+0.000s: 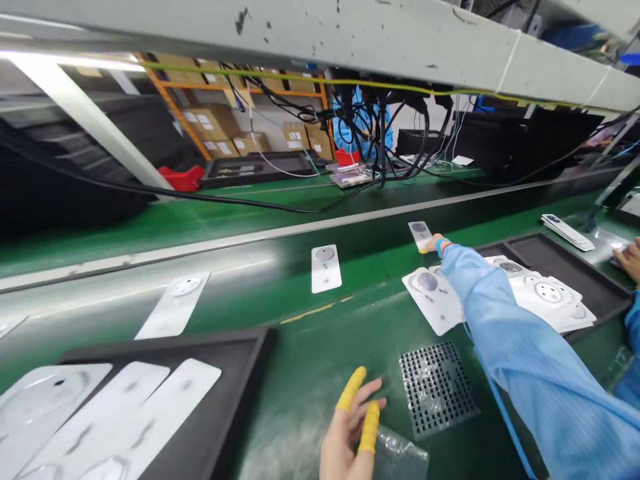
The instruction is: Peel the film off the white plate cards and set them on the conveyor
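My right hand [434,244], in a blue sleeve, reaches forward and its yellow-capped fingertips pinch the lower edge of a small white card with a round metal dome [419,235]. A similar card [326,269] lies to the left of it on the green belt [310,327]. My left hand [351,423] is near the bottom of the view, with yellow finger cots on two spread fingers. Its fingers are just above a crumpled clear plastic bag [400,457] and hold nothing. A black dotted square sheet [437,390] lies to the right of that hand.
White cards are piled in a black tray [550,257] at right, and more lie in a black tray [165,393] at lower left. A co-worker's hand [629,260] is at the right edge. A grey overhead beam [320,47] and hanging cables [383,127] cross the far side.
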Demonstrator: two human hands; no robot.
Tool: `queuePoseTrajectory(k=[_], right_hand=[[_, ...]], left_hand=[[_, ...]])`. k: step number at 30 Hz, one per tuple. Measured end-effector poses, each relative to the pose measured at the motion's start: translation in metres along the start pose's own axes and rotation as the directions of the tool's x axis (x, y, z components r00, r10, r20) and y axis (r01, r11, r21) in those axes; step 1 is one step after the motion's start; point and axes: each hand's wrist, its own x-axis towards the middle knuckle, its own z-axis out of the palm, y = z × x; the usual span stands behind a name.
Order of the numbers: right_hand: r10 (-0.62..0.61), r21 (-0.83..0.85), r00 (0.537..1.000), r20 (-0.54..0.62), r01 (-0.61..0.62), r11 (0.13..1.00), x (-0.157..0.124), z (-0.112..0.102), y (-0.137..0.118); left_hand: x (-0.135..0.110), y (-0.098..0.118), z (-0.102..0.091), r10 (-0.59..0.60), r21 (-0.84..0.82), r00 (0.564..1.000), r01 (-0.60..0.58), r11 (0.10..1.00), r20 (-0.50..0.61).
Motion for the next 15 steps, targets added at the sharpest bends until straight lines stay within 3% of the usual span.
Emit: queuePoseTrajectory(k=[4,7,9,11,13,14,15], right_hand=[[-0.042,0.141,0.996,0.075,0.031,0.990,-0.015,-0.023,-0.004],[-0.117,0.270,0.983,0.143,0.075,0.960,-0.037,-0.036,-0.017],[-0.191,0.357,0.960,0.204,0.109,0.928,-0.066,-0.036,-0.025],[-0.278,0.436,0.918,0.283,0.135,0.890,-0.113,-0.027,-0.023],[-0.376,0.500,0.838,0.396,0.147,0.854,-0.173,-0.011,-0.004],[-0.437,0.533,0.765,0.473,0.146,0.833,-0.205,-0.003,0.012],[-0.557,0.590,0.593,0.582,0.164,0.791,-0.234,0.005,0.032]], left_hand=[[0.011,0.008,-0.005,-0.053,0.024,0.996,0.051,0.998,0.067],[0.016,0.010,-0.005,-0.055,0.003,0.998,0.055,0.998,0.041],[0.015,0.017,0.001,-0.052,-0.058,0.998,0.053,0.997,0.025],[0.011,0.028,0.010,-0.046,-0.173,0.998,0.053,0.984,0.042],[0.006,0.044,0.018,-0.025,-0.279,0.999,0.036,0.960,0.042],[0.005,0.051,0.020,-0.008,-0.298,1.000,0.011,0.954,0.013],[0.004,0.057,0.020,0.012,-0.288,0.999,-0.022,0.957,-0.037]])
